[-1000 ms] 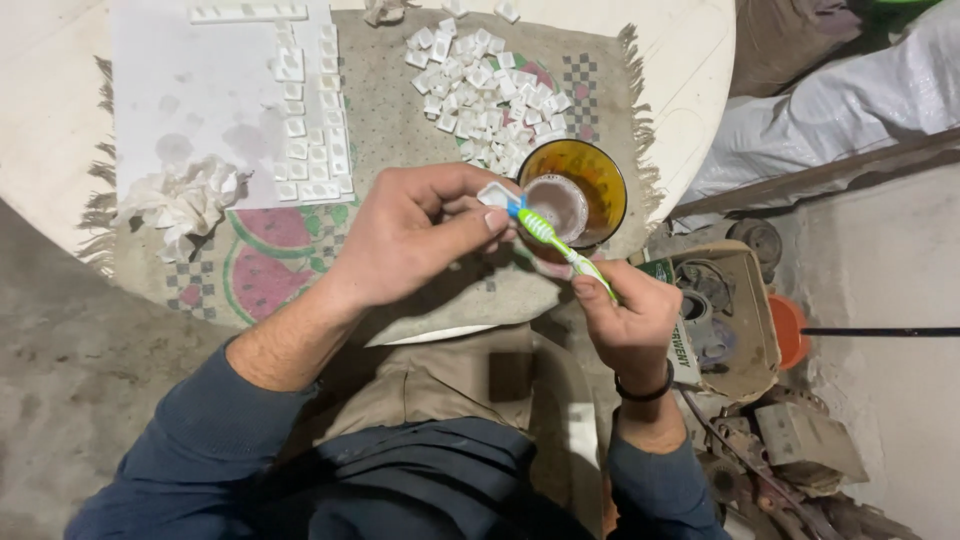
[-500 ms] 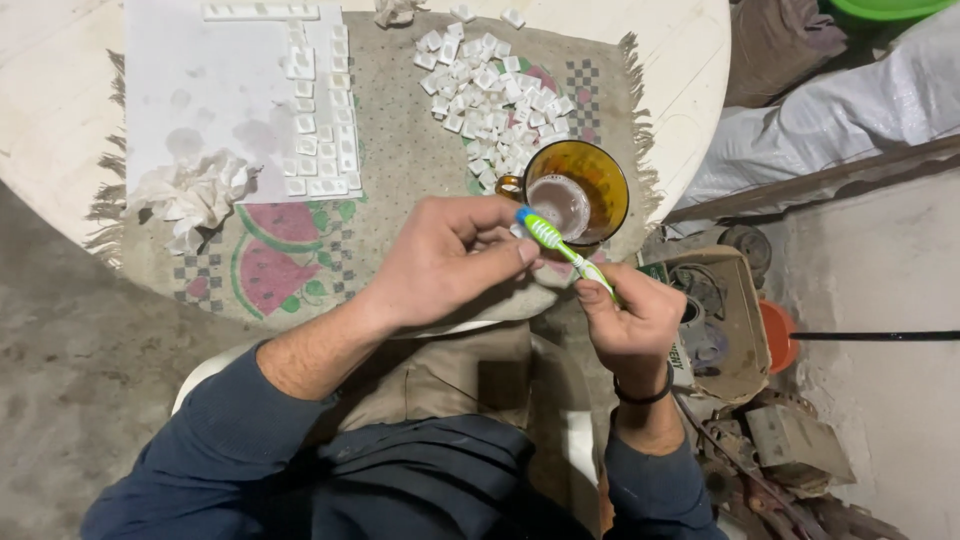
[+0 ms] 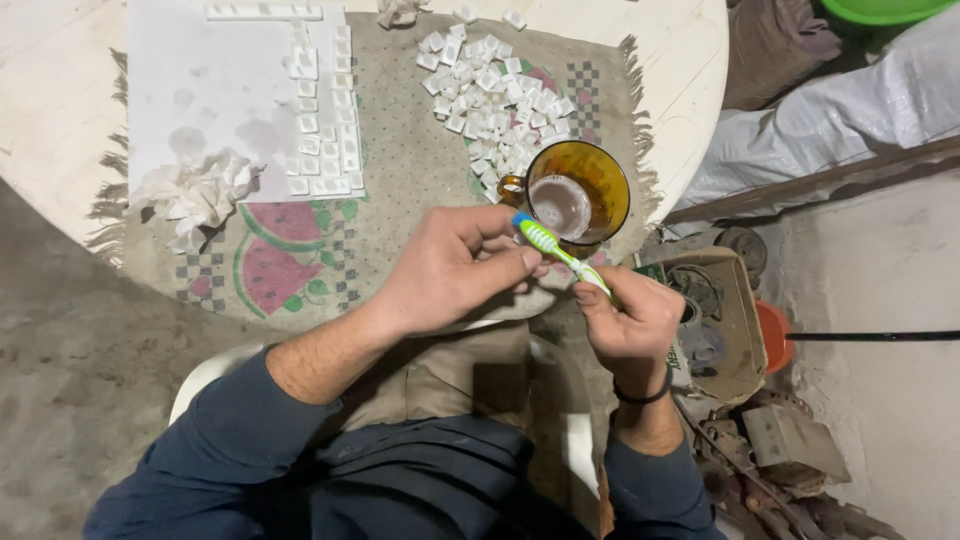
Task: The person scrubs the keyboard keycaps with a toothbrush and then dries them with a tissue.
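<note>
I have the left hand (image 3: 450, 265) curled tight, fingertips pinched on something small that I cannot make out, likely one of the white pieces. The right hand (image 3: 630, 320) is closed around the handle of a green and white toothbrush (image 3: 550, 245), its bristled head lying against the left fingertips. To scrub well, I judge short strokes with the piece pinned firmly are best, worked close over the amber glass cup (image 3: 575, 190) just beyond both hands. Further out from the hands lies a heap of small white blocks (image 3: 490, 85), hard and square-edged, on a coarse woven mat (image 3: 400, 190) with watermelon prints. Beyond the left hand, crumpled tissue (image 3: 195, 195) sits on the worktop (image 3: 60, 120).
</note>
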